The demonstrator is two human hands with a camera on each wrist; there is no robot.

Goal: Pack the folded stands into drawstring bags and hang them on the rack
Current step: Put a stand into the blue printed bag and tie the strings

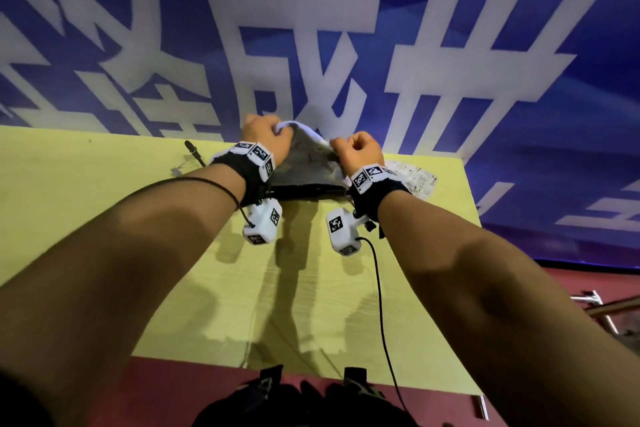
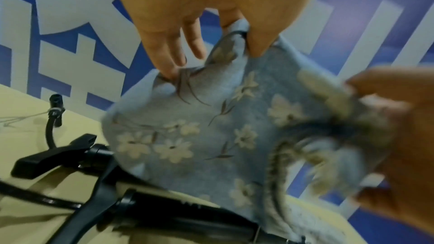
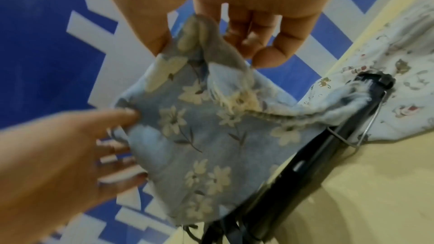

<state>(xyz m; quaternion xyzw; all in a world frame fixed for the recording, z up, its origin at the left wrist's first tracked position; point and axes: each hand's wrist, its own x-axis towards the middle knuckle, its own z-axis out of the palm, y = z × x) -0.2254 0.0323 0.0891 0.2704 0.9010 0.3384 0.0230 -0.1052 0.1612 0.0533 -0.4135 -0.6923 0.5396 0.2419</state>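
Observation:
Both hands hold up a light blue drawstring bag (image 1: 308, 156) with white flowers at the far edge of the yellow table (image 1: 104, 218). My left hand (image 1: 266, 139) pinches its rim on the left, thumb against fingers (image 2: 225, 40). On the right side my right hand (image 1: 356, 149) pinches the gathered rim (image 3: 187, 32). The bag (image 2: 199, 127) (image 3: 199, 127) is stretched between them. Below it a black folded stand (image 1: 308, 189) (image 2: 164, 211) (image 3: 328, 146) lies flat on the table. The bag's lower edge drapes over the stand; whether any of it is inside I cannot tell.
A white printed bag (image 1: 412, 177) (image 3: 399, 81) lies at the table's far right corner. A black gooseneck clamp (image 1: 194, 152) (image 2: 54, 110) sits far left. A blue wall banner (image 1: 311, 28) rises right behind the table. Metal tubing (image 1: 595, 305) lies on the red floor at right.

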